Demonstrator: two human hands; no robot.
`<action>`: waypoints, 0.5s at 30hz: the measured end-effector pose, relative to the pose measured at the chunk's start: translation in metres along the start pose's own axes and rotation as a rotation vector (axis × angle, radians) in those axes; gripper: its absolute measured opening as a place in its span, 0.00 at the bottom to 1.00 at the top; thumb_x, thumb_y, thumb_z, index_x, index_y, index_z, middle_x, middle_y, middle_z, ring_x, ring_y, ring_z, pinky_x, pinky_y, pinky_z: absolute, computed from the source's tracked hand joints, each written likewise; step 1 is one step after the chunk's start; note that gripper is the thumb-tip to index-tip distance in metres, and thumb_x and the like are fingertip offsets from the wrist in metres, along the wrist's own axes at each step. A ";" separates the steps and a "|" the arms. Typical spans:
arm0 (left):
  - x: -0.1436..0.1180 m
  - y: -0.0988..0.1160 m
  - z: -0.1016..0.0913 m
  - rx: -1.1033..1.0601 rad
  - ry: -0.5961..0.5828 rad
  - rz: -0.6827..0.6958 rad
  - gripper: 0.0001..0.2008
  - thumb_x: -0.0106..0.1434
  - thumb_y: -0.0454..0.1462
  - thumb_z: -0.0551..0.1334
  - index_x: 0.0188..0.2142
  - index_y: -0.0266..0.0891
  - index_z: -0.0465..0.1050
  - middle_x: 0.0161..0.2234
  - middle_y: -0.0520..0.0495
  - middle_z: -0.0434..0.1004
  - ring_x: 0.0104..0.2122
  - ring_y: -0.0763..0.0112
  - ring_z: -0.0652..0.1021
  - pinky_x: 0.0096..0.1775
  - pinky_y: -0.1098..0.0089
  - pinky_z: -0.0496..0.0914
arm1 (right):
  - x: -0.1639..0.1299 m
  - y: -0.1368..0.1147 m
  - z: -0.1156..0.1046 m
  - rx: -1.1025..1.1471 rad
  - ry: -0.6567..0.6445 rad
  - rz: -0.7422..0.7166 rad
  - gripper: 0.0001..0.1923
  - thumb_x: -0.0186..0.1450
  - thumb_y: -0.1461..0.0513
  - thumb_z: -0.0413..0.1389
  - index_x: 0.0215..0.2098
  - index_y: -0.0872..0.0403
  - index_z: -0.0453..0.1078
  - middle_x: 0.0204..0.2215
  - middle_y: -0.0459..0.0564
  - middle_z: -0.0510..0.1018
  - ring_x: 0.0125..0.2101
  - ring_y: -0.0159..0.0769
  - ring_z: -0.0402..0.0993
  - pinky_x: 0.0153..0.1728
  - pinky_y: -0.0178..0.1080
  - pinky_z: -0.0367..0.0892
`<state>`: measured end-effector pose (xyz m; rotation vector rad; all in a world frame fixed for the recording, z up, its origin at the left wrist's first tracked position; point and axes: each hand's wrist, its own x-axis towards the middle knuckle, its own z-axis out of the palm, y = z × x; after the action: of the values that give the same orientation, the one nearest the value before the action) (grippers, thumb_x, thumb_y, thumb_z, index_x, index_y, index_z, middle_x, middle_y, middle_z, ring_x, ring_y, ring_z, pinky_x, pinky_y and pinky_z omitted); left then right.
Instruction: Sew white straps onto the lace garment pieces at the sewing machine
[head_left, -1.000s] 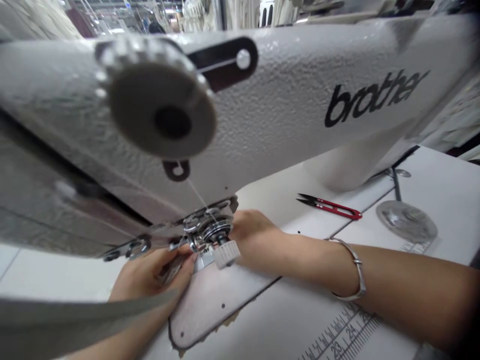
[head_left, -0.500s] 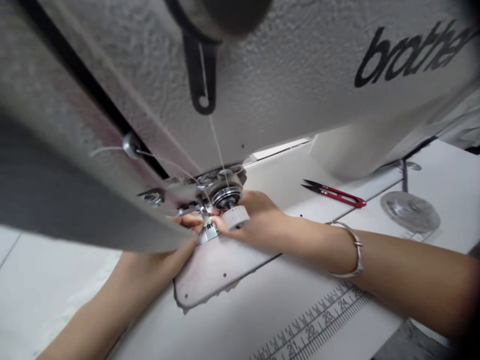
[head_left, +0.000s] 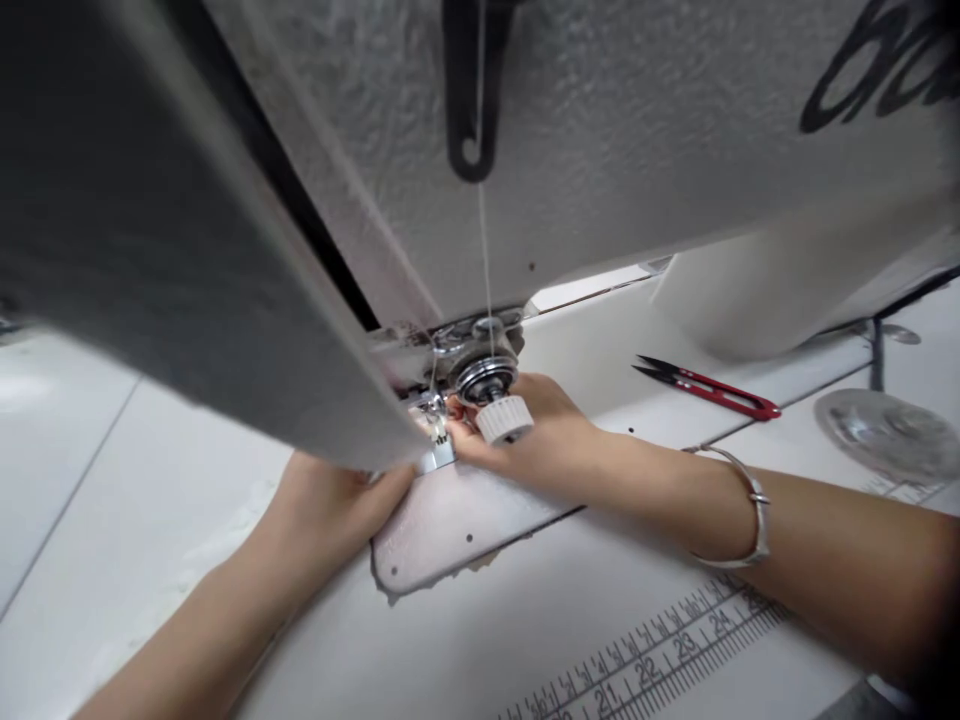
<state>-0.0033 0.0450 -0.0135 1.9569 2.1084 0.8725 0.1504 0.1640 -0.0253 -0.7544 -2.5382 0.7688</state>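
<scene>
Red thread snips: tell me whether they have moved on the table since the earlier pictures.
No. The red thread snips lie in the same spot beside the sewing machine base; only the camera shifted.

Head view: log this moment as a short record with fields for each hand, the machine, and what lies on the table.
left hand: under the machine head, fingertips up at the needle area; grip hidden
right hand: fingertips at the needle area beside the white knob; what it pinches is too small to tell
machine: white sewing machine, thread running down from a black guide
wrist: silver bangle on the right arm
table: red thread snips, printed ruler
</scene>
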 end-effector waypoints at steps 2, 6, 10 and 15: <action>0.000 -0.001 0.000 0.000 -0.002 -0.009 0.09 0.60 0.38 0.60 0.25 0.41 0.72 0.18 0.54 0.68 0.22 0.70 0.72 0.32 0.68 0.72 | 0.000 -0.002 -0.001 -0.008 -0.010 0.024 0.06 0.60 0.62 0.54 0.32 0.55 0.73 0.27 0.50 0.79 0.28 0.39 0.75 0.29 0.39 0.63; 0.000 -0.003 -0.001 -0.022 -0.019 -0.020 0.09 0.60 0.38 0.61 0.24 0.40 0.72 0.20 0.53 0.71 0.24 0.70 0.75 0.29 0.71 0.72 | 0.001 -0.007 -0.004 -0.030 -0.042 0.068 0.05 0.61 0.62 0.55 0.30 0.55 0.73 0.27 0.50 0.80 0.30 0.42 0.77 0.29 0.40 0.64; 0.002 -0.002 -0.002 -0.036 -0.034 -0.028 0.12 0.60 0.38 0.60 0.21 0.41 0.69 0.20 0.53 0.72 0.25 0.70 0.77 0.30 0.71 0.74 | 0.002 -0.009 -0.006 -0.027 -0.057 0.072 0.06 0.62 0.63 0.55 0.31 0.55 0.74 0.28 0.50 0.80 0.31 0.40 0.77 0.31 0.40 0.64; 0.003 0.000 -0.002 -0.013 -0.046 -0.066 0.12 0.62 0.41 0.59 0.25 0.40 0.74 0.22 0.52 0.77 0.26 0.68 0.79 0.30 0.71 0.74 | 0.003 -0.004 -0.004 -0.076 -0.021 0.001 0.07 0.63 0.61 0.55 0.31 0.55 0.74 0.27 0.50 0.79 0.26 0.38 0.74 0.26 0.39 0.60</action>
<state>-0.0048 0.0474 -0.0110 1.8715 2.1230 0.8184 0.1487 0.1646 -0.0190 -0.7761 -2.5990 0.6883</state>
